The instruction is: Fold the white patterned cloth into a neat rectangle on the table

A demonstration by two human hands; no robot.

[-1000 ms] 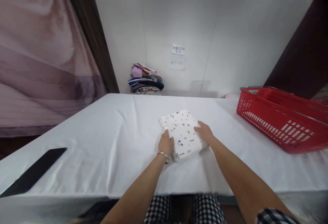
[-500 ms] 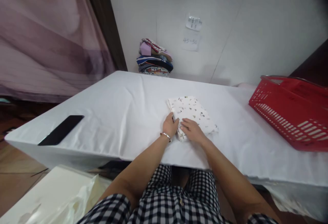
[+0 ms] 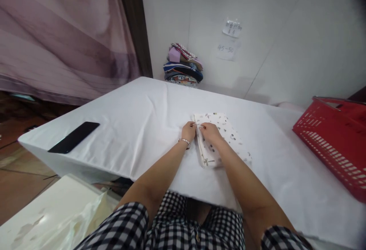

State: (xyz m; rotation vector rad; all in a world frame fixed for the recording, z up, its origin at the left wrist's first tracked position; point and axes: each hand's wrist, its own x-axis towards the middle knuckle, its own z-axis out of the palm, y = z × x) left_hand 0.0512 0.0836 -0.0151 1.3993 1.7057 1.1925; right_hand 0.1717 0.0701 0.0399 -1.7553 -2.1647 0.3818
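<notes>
A folded white cloth [image 3: 230, 138] with small dark and brownish prints lies flat on the white-covered table [image 3: 114, 128] in front of me. My left hand [image 3: 188, 132], with a bracelet at the wrist, is at the cloth's left edge, its fingers closed on that edge. Just beside it, my right hand [image 3: 210, 132] rests over the upper left part of the cloth, thumb and fingers pinched on the fabric near the same edge. The right forearm covers part of the cloth's middle. Exactly how much fabric each hand grips is hard to see.
A red plastic basket [image 3: 331, 139] stands at the table's right. A black flat phone-like slab [image 3: 74, 137] lies near the left edge. Folded clothes [image 3: 183, 67] are stacked by the wall, under paper notes [image 3: 228, 38]. A pink curtain [image 3: 68, 32] hangs left; a white box [image 3: 42, 212] stands below.
Both hands have moved up along the cloth's left edge, away from me. The right fingers, spread on the cloth before, are now pinched. The camera view has turned slightly left.
</notes>
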